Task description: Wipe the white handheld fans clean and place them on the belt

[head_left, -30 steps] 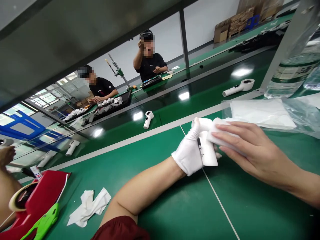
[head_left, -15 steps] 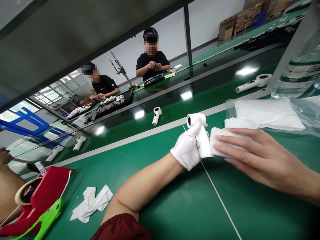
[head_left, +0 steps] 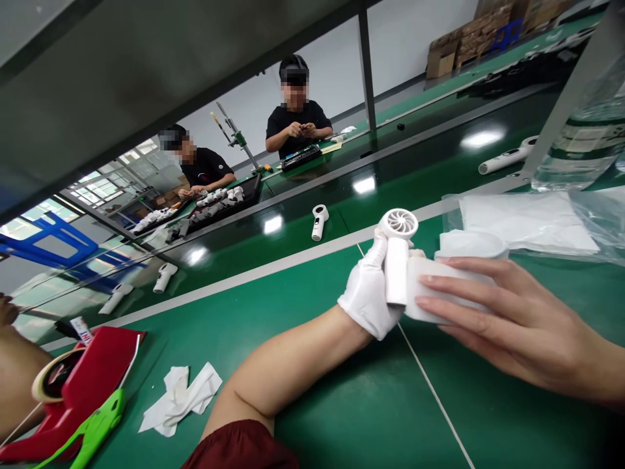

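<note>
At the green tabletop's [head_left: 342, 404] far edge, a small white plastic fan [head_left: 397, 260] is clamped upright in the gloved left hand [head_left: 367, 299]. It is seemingly being wiped with a folded white cloth [head_left: 414, 290] gripped by the right hand [head_left: 517, 326]; a steady hold is needed.

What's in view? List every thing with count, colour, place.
fan: one, white, upright in left hand
wipe: one, white, pressed on the fan's handle
belt fans: four, white, lying apart on the belt
belt: one, dark green, beyond the table
table: one, green, under the arms
bag: one, clear, white sheets inside, right
bottle: one, clear, far right
rags: a crumpled heap, white, lower left
dispenser: one, red, lower left
boxes: several, brown, top right
co-workers: two, black shirts, across the belt
left hand: white glove, gripping fan
right hand: bare, holding wipe
</note>
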`<control>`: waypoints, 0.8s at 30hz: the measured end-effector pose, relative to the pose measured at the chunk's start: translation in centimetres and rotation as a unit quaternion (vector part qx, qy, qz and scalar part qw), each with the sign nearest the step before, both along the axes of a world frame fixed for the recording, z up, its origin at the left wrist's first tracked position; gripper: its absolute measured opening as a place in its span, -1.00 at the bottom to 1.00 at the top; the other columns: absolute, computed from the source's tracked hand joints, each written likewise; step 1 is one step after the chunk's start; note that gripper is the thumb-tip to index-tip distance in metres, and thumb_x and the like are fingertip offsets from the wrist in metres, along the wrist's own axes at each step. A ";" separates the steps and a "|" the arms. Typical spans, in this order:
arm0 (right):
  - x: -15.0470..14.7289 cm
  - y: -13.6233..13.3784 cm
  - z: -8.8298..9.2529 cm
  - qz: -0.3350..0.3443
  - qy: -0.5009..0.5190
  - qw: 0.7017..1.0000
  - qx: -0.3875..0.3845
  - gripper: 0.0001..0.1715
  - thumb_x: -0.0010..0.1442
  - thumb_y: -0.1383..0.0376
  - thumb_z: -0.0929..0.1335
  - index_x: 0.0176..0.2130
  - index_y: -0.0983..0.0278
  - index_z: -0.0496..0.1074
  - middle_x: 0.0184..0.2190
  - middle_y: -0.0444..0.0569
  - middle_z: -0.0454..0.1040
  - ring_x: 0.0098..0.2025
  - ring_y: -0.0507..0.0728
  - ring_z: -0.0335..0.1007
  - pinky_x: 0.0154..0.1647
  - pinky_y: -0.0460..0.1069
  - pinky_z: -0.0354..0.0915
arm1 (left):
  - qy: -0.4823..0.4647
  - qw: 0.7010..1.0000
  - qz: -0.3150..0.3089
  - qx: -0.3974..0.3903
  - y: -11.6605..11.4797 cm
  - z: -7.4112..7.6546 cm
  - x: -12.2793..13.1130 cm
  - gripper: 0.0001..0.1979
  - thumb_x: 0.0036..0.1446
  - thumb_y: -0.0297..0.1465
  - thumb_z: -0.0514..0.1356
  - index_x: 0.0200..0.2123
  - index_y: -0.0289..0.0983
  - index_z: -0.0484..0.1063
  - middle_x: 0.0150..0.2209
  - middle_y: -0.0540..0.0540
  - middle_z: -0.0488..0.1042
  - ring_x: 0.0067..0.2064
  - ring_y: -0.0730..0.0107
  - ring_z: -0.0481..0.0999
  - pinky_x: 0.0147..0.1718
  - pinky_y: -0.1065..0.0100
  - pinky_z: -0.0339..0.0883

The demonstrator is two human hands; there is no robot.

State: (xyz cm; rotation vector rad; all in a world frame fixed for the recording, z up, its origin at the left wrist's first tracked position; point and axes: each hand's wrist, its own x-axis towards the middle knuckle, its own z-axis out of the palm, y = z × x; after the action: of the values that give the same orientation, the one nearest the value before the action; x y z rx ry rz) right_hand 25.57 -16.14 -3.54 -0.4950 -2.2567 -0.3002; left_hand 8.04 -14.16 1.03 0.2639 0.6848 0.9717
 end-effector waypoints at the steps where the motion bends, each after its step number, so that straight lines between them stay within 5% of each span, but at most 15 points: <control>1: -0.1 -0.2 0.0 0.003 -0.002 1.000 0.004 -0.29 0.10 0.48 0.39 0.21 0.21 0.24 0.11 0.02 0.40 0.21 0.34 0.20 0.04 0.25 0.30 | -0.013 0.999 -0.027 -0.015 -0.2 -0.2 0.1 -0.53 0.31 -0.11 -0.03 -0.42 -0.36 0.39 -0.50 -0.09 0.38 -0.50 0.43 0.39 -0.45 0.43 0.34; 8: -0.3 -0.9 0.2 -0.007 -0.030 1.000 0.005 -0.34 0.15 0.50 0.32 0.21 0.15 0.25 0.12 -0.08 0.41 0.21 0.34 0.20 0.03 0.26 0.26 | 0.017 0.998 -0.057 -0.035 -0.6 -0.3 0.2 -0.59 0.30 -0.18 0.02 -0.42 -0.36 0.40 -0.54 -0.07 0.37 -0.55 0.47 0.35 -0.52 0.45 0.27; 14: 0.8 0.0 0.2 -0.025 -0.046 0.998 0.044 -0.35 0.12 0.46 0.36 0.19 0.18 0.28 0.12 -0.06 0.40 0.18 0.37 0.23 -0.07 0.23 0.29 | -0.075 0.996 -0.046 0.008 0.3 -0.1 -0.4 -0.48 0.32 -0.08 -0.06 -0.32 -0.41 0.43 -0.44 -0.09 0.41 -0.43 0.47 0.43 -0.39 0.48 0.34; 21: 0.1 -0.7 0.0 -0.012 -0.026 0.999 0.037 -0.35 0.13 0.47 0.36 0.19 0.18 0.28 0.09 -0.03 0.42 0.21 0.35 0.19 0.04 0.23 0.26 | 0.012 0.997 -0.065 0.028 -1.1 -0.2 0.3 -0.54 0.30 -0.07 -0.03 -0.22 -0.36 0.41 -0.27 -0.18 0.47 -0.26 0.33 0.51 -0.19 0.33 0.39; 24: 0.2 -0.7 0.1 -0.018 -0.046 0.999 0.019 -0.40 0.19 0.46 0.31 0.18 0.13 0.28 0.10 -0.10 0.42 0.22 0.33 0.17 0.05 0.23 0.23 | 0.019 0.998 -0.053 0.021 -0.5 -0.3 -0.1 -0.50 0.31 -0.06 -0.08 -0.25 -0.37 0.41 -0.34 -0.15 0.45 -0.34 0.36 0.49 -0.31 0.37 0.40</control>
State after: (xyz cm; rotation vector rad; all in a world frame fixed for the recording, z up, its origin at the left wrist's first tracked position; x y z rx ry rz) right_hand 25.77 -16.82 -3.47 -0.5106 -2.3288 -0.3910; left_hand 7.93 -14.63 0.73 0.3534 0.6778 0.8830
